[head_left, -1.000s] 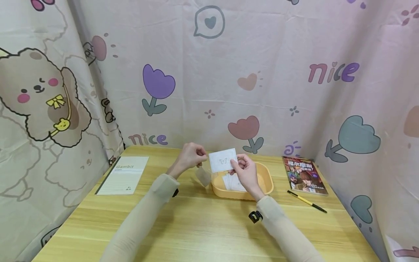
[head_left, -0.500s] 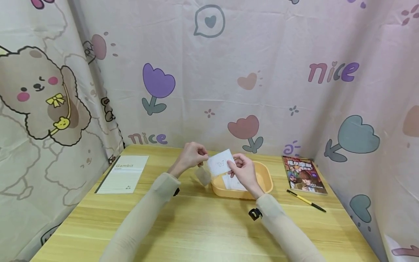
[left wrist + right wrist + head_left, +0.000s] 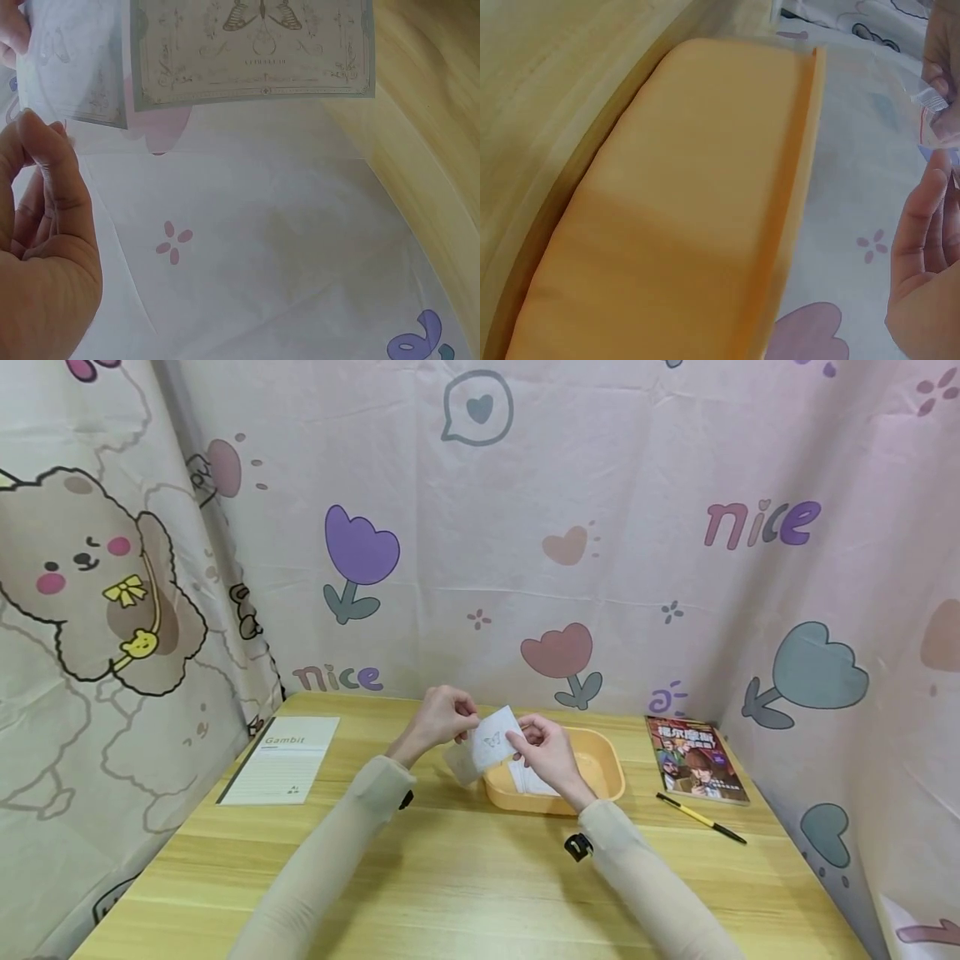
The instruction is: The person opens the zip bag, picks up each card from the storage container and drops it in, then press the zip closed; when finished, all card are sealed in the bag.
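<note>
Shifted toward the left grip [image 3: 438, 720], the right grip's [image 3: 547, 753] pinched card [image 3: 491, 742] overlaps the bag [image 3: 459, 763] the left pinches. Pairing seems underway.

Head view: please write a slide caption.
Right hand holds a butterfly card, left hand a clear bag, near an orange tray.

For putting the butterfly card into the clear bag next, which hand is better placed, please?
Probably the right hand: it pinches the butterfly card, with the card's far end close to the clear bag. The left hand pinches the bag, so it seems better suited to steadying it.
</note>
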Action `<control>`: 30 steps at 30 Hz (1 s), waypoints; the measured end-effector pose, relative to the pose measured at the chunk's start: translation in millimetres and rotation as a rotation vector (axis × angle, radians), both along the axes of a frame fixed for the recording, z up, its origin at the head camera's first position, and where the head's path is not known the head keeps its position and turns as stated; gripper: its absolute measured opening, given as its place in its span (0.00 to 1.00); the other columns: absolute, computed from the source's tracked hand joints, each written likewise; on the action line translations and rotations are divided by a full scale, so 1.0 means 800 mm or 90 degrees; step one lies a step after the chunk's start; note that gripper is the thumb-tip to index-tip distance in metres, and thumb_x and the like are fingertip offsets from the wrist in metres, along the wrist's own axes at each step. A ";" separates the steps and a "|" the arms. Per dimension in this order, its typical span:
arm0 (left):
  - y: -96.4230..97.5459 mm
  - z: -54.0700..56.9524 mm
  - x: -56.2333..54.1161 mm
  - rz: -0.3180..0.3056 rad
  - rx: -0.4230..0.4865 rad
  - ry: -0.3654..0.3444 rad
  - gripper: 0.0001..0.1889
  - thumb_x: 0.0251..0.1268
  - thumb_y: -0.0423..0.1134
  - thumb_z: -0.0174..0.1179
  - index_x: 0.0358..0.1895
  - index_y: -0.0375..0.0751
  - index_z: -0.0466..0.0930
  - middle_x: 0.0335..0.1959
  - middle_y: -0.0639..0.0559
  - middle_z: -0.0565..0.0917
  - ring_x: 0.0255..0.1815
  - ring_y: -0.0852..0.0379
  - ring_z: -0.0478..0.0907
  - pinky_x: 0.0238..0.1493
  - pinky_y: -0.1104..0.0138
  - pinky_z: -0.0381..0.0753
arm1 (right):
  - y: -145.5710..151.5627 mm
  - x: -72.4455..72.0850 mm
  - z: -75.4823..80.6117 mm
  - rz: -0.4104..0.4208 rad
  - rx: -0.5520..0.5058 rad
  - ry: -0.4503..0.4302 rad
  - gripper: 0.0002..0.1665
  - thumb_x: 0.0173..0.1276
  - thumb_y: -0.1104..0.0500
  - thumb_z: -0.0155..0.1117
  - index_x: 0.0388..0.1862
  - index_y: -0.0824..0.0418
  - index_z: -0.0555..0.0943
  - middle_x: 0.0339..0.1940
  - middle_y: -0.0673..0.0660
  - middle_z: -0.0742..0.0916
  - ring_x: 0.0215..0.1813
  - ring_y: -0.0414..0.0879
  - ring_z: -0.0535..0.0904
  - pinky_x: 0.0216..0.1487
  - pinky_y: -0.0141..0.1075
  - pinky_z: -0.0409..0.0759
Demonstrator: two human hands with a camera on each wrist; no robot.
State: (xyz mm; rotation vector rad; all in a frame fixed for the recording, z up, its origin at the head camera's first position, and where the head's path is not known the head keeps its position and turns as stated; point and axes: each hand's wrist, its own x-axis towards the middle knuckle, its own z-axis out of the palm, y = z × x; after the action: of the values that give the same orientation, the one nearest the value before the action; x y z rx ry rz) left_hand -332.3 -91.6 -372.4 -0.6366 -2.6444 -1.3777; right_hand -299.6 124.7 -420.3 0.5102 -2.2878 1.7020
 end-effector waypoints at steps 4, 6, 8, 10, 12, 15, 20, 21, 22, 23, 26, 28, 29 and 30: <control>0.000 -0.001 -0.001 0.005 -0.005 0.001 0.03 0.55 0.29 0.63 0.27 0.38 0.85 0.20 0.49 0.84 0.15 0.55 0.79 0.18 0.66 0.82 | -0.001 0.000 0.000 -0.007 0.047 0.030 0.08 0.65 0.58 0.69 0.40 0.60 0.83 0.22 0.57 0.86 0.21 0.44 0.81 0.19 0.31 0.78; 0.000 0.000 -0.001 0.006 -0.007 0.002 0.03 0.55 0.29 0.62 0.27 0.38 0.85 0.20 0.49 0.84 0.15 0.55 0.79 0.17 0.66 0.82 | -0.001 0.000 0.000 -0.016 0.063 0.053 0.08 0.65 0.57 0.69 0.39 0.59 0.83 0.22 0.56 0.86 0.22 0.46 0.81 0.19 0.31 0.79; 0.000 0.000 -0.001 0.004 -0.005 0.005 0.04 0.55 0.29 0.62 0.27 0.39 0.85 0.20 0.49 0.84 0.15 0.55 0.79 0.17 0.66 0.82 | -0.002 0.000 0.001 -0.026 0.071 0.077 0.08 0.65 0.57 0.69 0.39 0.59 0.84 0.21 0.56 0.86 0.23 0.48 0.81 0.20 0.30 0.78; 0.000 0.001 -0.001 0.002 -0.005 0.009 0.03 0.54 0.29 0.62 0.26 0.39 0.84 0.20 0.49 0.84 0.15 0.56 0.78 0.17 0.66 0.82 | -0.002 0.000 0.001 -0.025 0.073 0.092 0.08 0.65 0.57 0.69 0.39 0.59 0.84 0.22 0.57 0.86 0.24 0.51 0.82 0.20 0.29 0.79; 0.001 0.002 -0.001 0.001 -0.003 0.014 0.04 0.54 0.28 0.62 0.26 0.39 0.84 0.20 0.49 0.84 0.14 0.55 0.78 0.17 0.66 0.82 | -0.002 -0.001 0.001 -0.016 0.074 0.097 0.09 0.65 0.56 0.69 0.40 0.60 0.85 0.23 0.58 0.86 0.24 0.52 0.83 0.20 0.29 0.79; 0.001 0.002 -0.001 -0.001 -0.005 0.018 0.04 0.54 0.28 0.62 0.26 0.38 0.84 0.19 0.49 0.84 0.14 0.55 0.78 0.17 0.65 0.82 | -0.003 -0.002 0.000 0.002 0.081 0.090 0.09 0.65 0.56 0.69 0.41 0.59 0.85 0.24 0.57 0.87 0.24 0.51 0.83 0.20 0.30 0.79; 0.001 0.001 -0.001 -0.005 -0.005 0.026 0.04 0.55 0.28 0.62 0.26 0.39 0.84 0.19 0.49 0.84 0.14 0.56 0.78 0.17 0.65 0.82 | -0.006 -0.004 -0.001 -0.018 0.115 0.117 0.06 0.64 0.57 0.69 0.39 0.57 0.85 0.22 0.51 0.86 0.23 0.41 0.80 0.20 0.29 0.77; 0.002 0.001 -0.001 -0.005 -0.003 0.026 0.04 0.55 0.28 0.62 0.26 0.39 0.84 0.19 0.49 0.84 0.14 0.56 0.78 0.17 0.65 0.82 | -0.006 -0.005 -0.001 -0.024 0.126 0.129 0.06 0.64 0.58 0.69 0.38 0.57 0.85 0.21 0.50 0.86 0.23 0.39 0.80 0.20 0.28 0.76; 0.002 0.000 -0.001 -0.005 -0.002 0.026 0.04 0.55 0.28 0.62 0.26 0.39 0.84 0.19 0.49 0.84 0.14 0.56 0.78 0.17 0.65 0.82 | -0.007 -0.005 -0.002 -0.029 0.138 0.141 0.06 0.63 0.58 0.69 0.38 0.57 0.85 0.21 0.50 0.85 0.23 0.37 0.79 0.21 0.28 0.75; 0.002 0.000 -0.001 -0.005 -0.001 0.025 0.04 0.55 0.28 0.62 0.26 0.38 0.84 0.19 0.49 0.84 0.14 0.56 0.78 0.17 0.65 0.82 | -0.009 -0.005 -0.002 -0.030 0.146 0.150 0.05 0.63 0.58 0.69 0.38 0.57 0.85 0.21 0.49 0.85 0.23 0.37 0.78 0.21 0.28 0.75; 0.001 -0.001 0.000 -0.003 0.000 0.024 0.04 0.55 0.28 0.62 0.26 0.38 0.84 0.19 0.49 0.84 0.14 0.56 0.78 0.17 0.65 0.82 | -0.012 -0.005 -0.003 -0.017 0.151 0.144 0.06 0.63 0.58 0.70 0.37 0.58 0.85 0.21 0.49 0.85 0.22 0.36 0.79 0.21 0.28 0.76; 0.001 -0.003 0.000 -0.003 -0.001 0.023 0.04 0.56 0.29 0.62 0.27 0.38 0.84 0.20 0.48 0.84 0.14 0.55 0.79 0.17 0.65 0.82 | -0.012 -0.005 -0.005 -0.001 0.133 0.109 0.06 0.63 0.57 0.71 0.36 0.57 0.85 0.21 0.50 0.86 0.21 0.38 0.79 0.19 0.31 0.78; 0.001 -0.003 0.000 -0.003 -0.002 0.022 0.03 0.56 0.29 0.63 0.27 0.38 0.84 0.20 0.48 0.84 0.14 0.56 0.79 0.17 0.65 0.82 | -0.011 -0.005 -0.006 0.008 0.120 0.085 0.07 0.63 0.56 0.70 0.37 0.57 0.86 0.21 0.51 0.86 0.20 0.39 0.80 0.18 0.32 0.78; 0.000 -0.003 0.001 -0.003 -0.001 0.022 0.03 0.56 0.29 0.63 0.27 0.38 0.84 0.20 0.48 0.84 0.14 0.56 0.78 0.17 0.65 0.82 | -0.010 -0.005 -0.007 0.014 0.107 0.061 0.08 0.63 0.55 0.70 0.38 0.57 0.86 0.22 0.52 0.86 0.20 0.40 0.80 0.17 0.33 0.78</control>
State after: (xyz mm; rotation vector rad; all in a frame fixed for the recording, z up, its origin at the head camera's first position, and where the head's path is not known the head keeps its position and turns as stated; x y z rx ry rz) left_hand -331.6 -91.2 -375.1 -0.6605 -2.6197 -1.3523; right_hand -303.2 116.3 -426.0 0.6374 -2.3757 1.4680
